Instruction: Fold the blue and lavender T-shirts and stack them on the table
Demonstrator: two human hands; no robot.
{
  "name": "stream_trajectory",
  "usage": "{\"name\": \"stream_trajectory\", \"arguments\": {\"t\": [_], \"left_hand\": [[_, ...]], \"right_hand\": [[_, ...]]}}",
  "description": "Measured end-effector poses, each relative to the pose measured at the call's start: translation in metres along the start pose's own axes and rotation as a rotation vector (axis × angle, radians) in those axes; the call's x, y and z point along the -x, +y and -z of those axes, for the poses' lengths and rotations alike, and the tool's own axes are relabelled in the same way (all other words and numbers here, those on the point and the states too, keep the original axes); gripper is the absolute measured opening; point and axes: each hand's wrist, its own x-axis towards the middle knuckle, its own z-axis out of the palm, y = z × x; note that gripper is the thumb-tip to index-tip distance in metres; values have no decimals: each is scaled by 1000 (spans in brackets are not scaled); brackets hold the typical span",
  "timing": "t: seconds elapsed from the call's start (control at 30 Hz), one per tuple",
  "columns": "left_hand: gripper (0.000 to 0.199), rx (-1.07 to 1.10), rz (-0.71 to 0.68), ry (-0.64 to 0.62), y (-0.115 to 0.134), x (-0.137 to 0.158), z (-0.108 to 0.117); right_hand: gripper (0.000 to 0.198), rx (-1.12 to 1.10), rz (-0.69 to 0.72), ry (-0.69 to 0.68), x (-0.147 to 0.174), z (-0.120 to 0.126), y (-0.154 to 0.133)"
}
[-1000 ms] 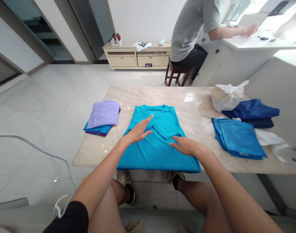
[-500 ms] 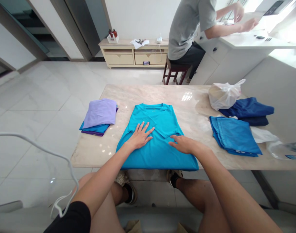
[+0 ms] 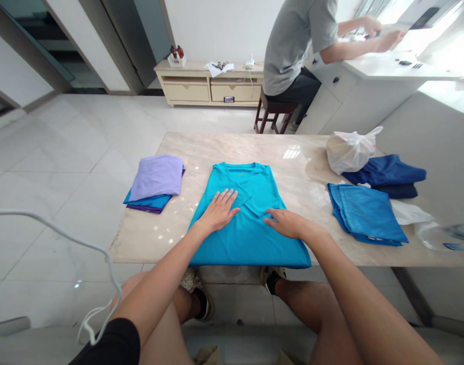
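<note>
On the turquoise shirt [image 3: 247, 243], spread on the table [image 3: 141, 235] at the clock's centre with a sleeve [image 3: 253, 203] folded across its front, resting the left hand [image 3: 220, 209] flat at 9 o'clock with grip apart, and placing the right hand [image 3: 287, 223] by the sleeve's end toward 3, cannot tell whether clamped or loose. Farther out, with a folded lilac-topped stack [image 3: 158, 177] at 10, folded blue cloth [image 3: 369, 213] at 3 and a white plastic bag [image 3: 348, 152] at 2
</note>
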Motion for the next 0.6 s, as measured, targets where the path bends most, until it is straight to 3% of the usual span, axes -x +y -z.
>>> {"name": "stream_trajectory", "arguments": {"t": [0.23,0.33,0.5,0.6], "left_hand": [[70,-22,210,-57,-35,-2,6],[71,-54,156,4,-29,-1,1],[66,-57,40,14,-8,1,-14],[64,-46,53,31,-5,4,-17]], "right_hand": [[57,33,27,55,-4,-1,5],[59,52,57,108,-11,-6,14],[69,101,132,321,-36,-29,19],[76,102,70,291,-46,-54,8]]}}
